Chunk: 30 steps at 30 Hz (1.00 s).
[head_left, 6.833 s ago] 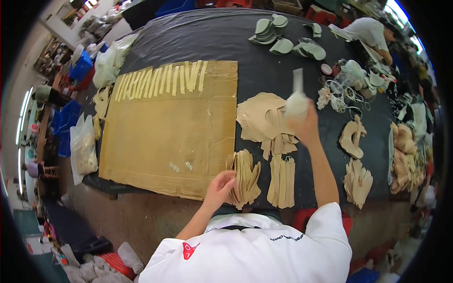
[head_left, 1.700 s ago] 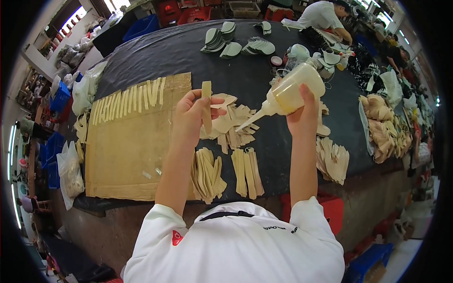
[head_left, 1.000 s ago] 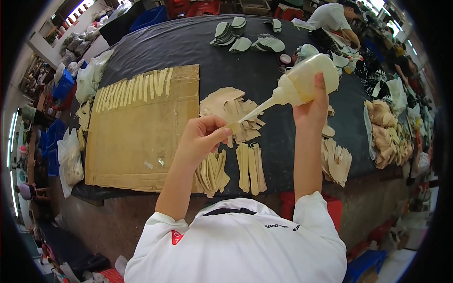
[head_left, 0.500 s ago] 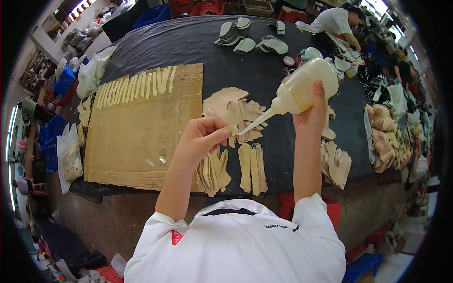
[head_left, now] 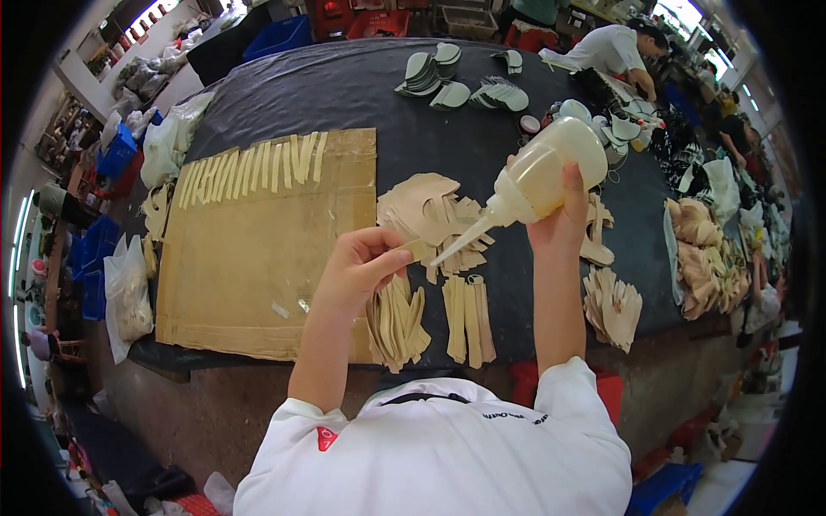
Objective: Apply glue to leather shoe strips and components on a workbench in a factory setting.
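Note:
My right hand (head_left: 564, 211) grips a translucent squeeze bottle (head_left: 555, 163) with yellowish liquid inside, tilted so its long nozzle points down and left. Pinched between thumb and fingers of my left hand (head_left: 366, 261) is a small tan strip (head_left: 414, 251); the nozzle tip is just to its right. Beneath and beyond the nozzle lies a pile of beige cut pieces (head_left: 422, 206). Closer to me are two bundles of tan strips, one (head_left: 397, 322) partly behind my left hand and another (head_left: 467, 320) to its right.
A cardboard sheet (head_left: 249, 267) on the black-covered table carries a row of pale strips (head_left: 254, 170) along its far edge. Stacks of grey-green rounded pieces (head_left: 447, 77) lie at the back. More beige pieces (head_left: 613, 308) sit right of my forearm. A person in white (head_left: 607, 50) works at the far right.
The bottle and my right hand have shifted slightly left and down in view. The nozzle tip has drawn back a little from the strip. The whole scene sits slightly lower.

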Tool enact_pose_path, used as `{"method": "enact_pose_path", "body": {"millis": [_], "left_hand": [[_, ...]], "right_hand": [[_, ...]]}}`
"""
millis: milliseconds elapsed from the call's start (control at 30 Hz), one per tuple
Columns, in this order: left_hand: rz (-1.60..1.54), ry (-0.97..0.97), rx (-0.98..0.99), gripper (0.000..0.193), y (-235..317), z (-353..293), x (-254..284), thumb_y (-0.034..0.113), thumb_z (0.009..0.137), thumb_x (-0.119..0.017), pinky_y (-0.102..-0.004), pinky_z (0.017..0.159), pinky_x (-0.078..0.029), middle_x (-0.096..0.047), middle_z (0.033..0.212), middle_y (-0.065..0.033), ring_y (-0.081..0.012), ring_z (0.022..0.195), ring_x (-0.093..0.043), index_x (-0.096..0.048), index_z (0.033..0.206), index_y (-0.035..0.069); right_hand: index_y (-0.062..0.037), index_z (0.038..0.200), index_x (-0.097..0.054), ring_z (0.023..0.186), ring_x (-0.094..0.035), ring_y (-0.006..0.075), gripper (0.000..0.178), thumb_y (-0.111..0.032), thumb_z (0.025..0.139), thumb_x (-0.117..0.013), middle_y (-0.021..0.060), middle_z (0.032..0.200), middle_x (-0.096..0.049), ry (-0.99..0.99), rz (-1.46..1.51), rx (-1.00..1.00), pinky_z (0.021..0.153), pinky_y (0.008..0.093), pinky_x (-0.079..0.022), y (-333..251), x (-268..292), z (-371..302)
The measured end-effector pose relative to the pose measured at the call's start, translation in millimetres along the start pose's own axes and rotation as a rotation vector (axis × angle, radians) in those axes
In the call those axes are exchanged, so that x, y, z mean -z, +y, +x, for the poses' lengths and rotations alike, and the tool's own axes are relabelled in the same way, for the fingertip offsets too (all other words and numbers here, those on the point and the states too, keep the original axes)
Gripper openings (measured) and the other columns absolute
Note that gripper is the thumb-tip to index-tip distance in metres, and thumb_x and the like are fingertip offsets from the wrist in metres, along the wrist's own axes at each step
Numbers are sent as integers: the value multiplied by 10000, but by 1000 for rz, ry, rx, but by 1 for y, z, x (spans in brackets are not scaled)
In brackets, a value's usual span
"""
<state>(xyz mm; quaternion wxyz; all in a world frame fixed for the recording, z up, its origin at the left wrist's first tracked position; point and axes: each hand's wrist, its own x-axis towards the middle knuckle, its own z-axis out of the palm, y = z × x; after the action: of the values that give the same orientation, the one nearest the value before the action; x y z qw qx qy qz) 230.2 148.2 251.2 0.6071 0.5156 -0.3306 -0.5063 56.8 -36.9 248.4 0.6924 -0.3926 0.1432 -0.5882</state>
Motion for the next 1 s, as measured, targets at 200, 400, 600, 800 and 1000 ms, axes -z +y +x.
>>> {"method": "enact_pose_path", "body": {"millis": [200, 400, 600, 800, 1000], "left_hand": [[-19, 9, 4, 69, -1, 0, 16, 97, 798, -645, -160, 423, -279, -566, 612, 10, -13, 481, -417, -624, 804, 32], [-55, -2, 1, 71, 2, -8, 37, 90, 799, -642, -156, 428, -282, -570, 616, 8, -13, 479, -421, -620, 813, 25], [-109, 33, -11, 58, 5, -18, 61, 74, 805, -630, -161, 428, -273, -575, 622, -2, -17, 480, -420, -618, 823, 21], [-74, 68, -30, 67, 14, -30, 83, 83, 811, -623, -169, 432, -279, -566, 610, -2, -22, 486, -427, -613, 804, 17], [-164, 173, -14, 98, -16, -2, 125, 112, 879, -552, -193, 520, -373, -571, 675, -15, -57, 554, -477, -589, 883, 22]], "right_hand": [[-36, 1244, -408, 1027, -556, 320, 630, -395, 791, -659, 144, 1114, -538, -110, 59, -90, 916, 484, -455, 6, -21, -4], [-37, 1249, -402, 1018, -558, 313, 624, -399, 802, -646, 147, 1104, -539, -104, 1, -94, 916, 475, -457, 19, -41, -9], [-31, 1256, -389, 1041, -547, 331, 648, -408, 797, -648, 152, 1097, -539, -167, 51, -114, 905, 474, -460, 37, -60, -16], [-19, 1258, -385, 1027, -557, 345, 694, -437, 777, -659, 184, 1106, -542, -114, 19, -168, 884, 465, -468, 58, -76, -21], [-6, 1244, -382, 975, -586, 333, 679, -471, 802, -605, 190, 1078, -552, -161, -29, -373, 842, 441, -493, 89, -58, -30]]}}
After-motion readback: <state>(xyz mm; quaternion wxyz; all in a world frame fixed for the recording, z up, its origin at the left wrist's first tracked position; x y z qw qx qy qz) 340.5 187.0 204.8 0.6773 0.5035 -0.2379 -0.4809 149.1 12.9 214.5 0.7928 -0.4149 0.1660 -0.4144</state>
